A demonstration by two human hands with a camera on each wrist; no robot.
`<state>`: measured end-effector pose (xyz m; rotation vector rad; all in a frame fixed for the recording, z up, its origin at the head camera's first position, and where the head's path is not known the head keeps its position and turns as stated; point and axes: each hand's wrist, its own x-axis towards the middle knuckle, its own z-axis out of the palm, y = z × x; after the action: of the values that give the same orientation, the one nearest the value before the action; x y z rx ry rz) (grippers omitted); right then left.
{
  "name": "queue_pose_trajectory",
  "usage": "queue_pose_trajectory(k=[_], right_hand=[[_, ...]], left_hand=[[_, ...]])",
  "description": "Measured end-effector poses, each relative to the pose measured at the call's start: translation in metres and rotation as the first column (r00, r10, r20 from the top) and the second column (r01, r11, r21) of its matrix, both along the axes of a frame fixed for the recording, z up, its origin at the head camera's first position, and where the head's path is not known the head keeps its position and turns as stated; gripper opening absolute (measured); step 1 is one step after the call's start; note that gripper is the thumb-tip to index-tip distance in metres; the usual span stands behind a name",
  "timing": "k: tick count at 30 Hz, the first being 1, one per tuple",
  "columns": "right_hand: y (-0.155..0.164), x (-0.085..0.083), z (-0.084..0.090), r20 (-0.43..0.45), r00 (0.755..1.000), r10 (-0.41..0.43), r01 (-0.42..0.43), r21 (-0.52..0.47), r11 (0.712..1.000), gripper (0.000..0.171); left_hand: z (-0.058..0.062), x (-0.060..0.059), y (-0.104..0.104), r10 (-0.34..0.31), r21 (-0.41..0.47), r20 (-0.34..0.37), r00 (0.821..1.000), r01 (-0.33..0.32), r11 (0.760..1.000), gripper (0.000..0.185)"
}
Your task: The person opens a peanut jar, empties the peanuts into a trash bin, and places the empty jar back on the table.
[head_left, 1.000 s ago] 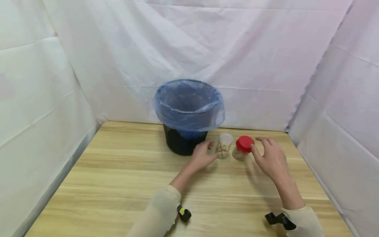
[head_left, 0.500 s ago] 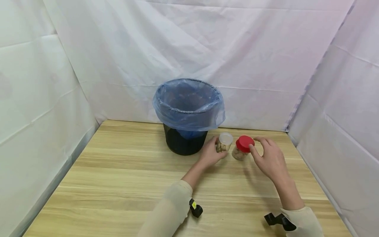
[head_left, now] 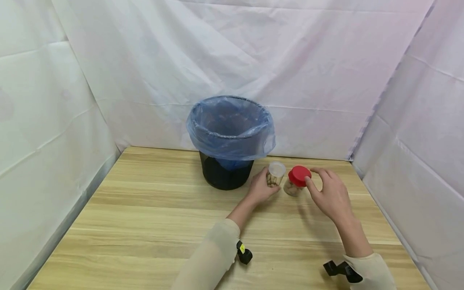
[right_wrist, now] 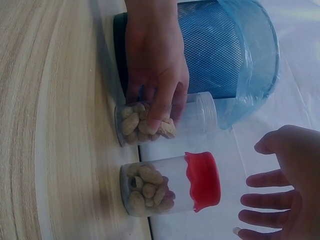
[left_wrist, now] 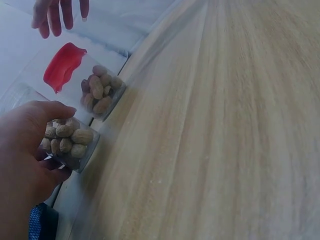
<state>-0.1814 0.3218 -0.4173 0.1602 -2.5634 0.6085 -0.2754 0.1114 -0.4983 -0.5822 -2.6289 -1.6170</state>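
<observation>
Left hand (head_left: 262, 187) grips clear-lid jar (head_left: 274, 174) — right hand (head_left: 328, 194) spread beside red-lid jar (head_left: 297, 181).

White cloth sheets (head_left: 311, 68) hang as walls on three sides of a light wood-grain desk (head_left: 145, 225), creased and evenly, softly lit.

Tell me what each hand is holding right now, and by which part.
The left hand grips the clear-lidded jar round its lower body. The right hand holds nothing, open beside the red-lidded jar.

jars (head_left: 275, 177) — clear glossy plastic | table (head_left: 145, 225) — matt wood grain | bin liner (head_left: 232, 129) — thin blue plastic
</observation>
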Motion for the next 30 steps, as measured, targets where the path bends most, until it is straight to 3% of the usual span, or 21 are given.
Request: queue_pose_trajectory(k=[10, 18, 25, 30], right_hand=[[0.000, 0.000, 0.000, -0.002, 1.000, 0.003, -0.003, 0.001, 1.000, 0.038], [0.000, -0.001, 0.000, -0.002, 1.000, 0.009, -0.009, 0.004, 1.000, 0.038], [-0.001, 0.000, 0.002, 0.003, 1.000, 0.013, -0.013, 0.002, 1.000, 0.038], [-0.003, 0.001, 0.002, -0.001, 1.000, 0.024, -0.024, -0.004, 1.000, 0.037]], left_hand=[[0.000, 0.000, -0.004, -0.001, -0.010, -0.012, 1.000, 0.001, 1.000, 0.065], [0.012, 0.003, -0.012, -0.025, -0.041, -0.076, 0.997, 0.022, 0.999, 0.066], [0.029, 0.016, -0.021, -0.092, -0.070, -0.161, 0.983, 0.082, 0.994, 0.057], [0.040, 0.028, -0.031, -0.118, -0.060, -0.169, 0.979, 0.109, 0.992, 0.060]])
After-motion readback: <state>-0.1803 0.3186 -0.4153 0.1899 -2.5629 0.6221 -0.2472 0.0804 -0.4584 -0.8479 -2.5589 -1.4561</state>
